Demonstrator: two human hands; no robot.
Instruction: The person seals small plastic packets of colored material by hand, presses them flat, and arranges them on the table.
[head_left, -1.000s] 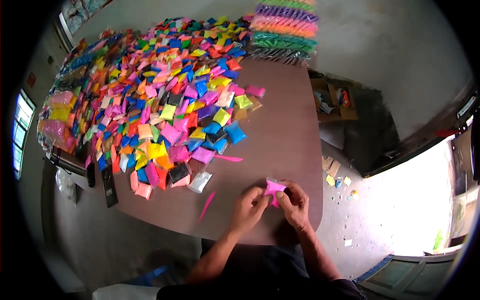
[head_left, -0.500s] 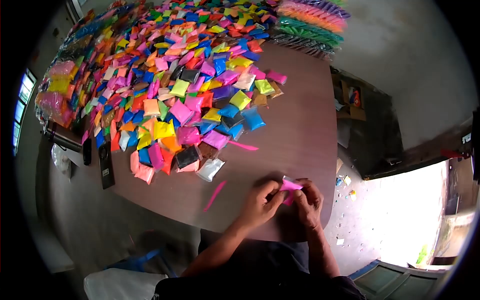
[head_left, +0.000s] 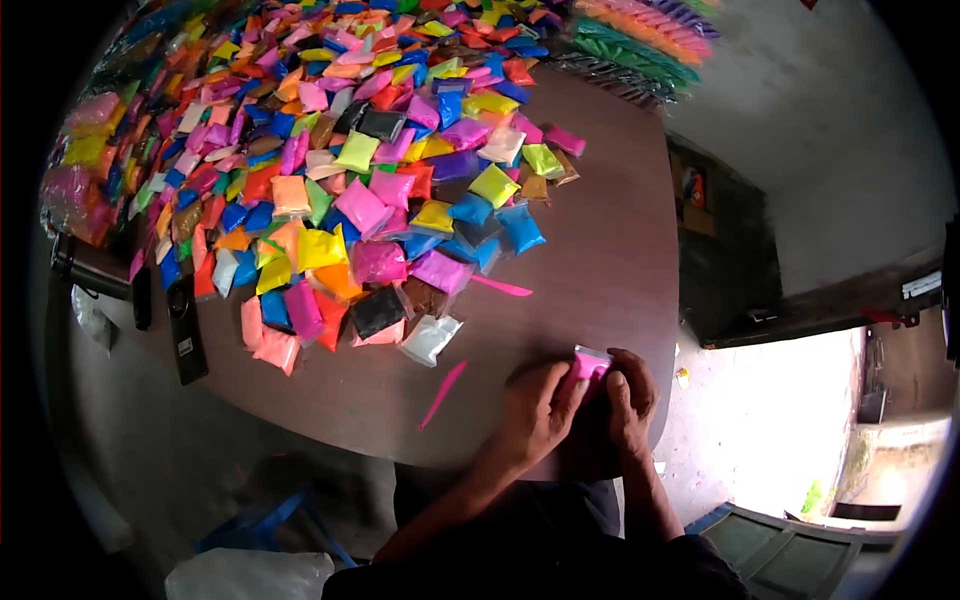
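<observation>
A small clear packet of pink material is held upright over the table's near right part. My left hand grips its left side between thumb and fingers. On the packet's right side, my right hand has its fingers behind and its thumb in front. The lower part of the packet is hidden by my fingers. A pink plastic tool lies flat on the table left of my left hand, and another pink tool lies farther back beside the heap of colored packets.
The brown table has a rounded near edge. Bundles of colored plastic tools are at the back right. A dark phone-like object lies at the left edge. Beyond are a blue stool and a bright doorway.
The view has shifted, so the heap and hands sit differently in it. The pink packet remains between both hands, now more upright, with the fingers moved on its sides.
</observation>
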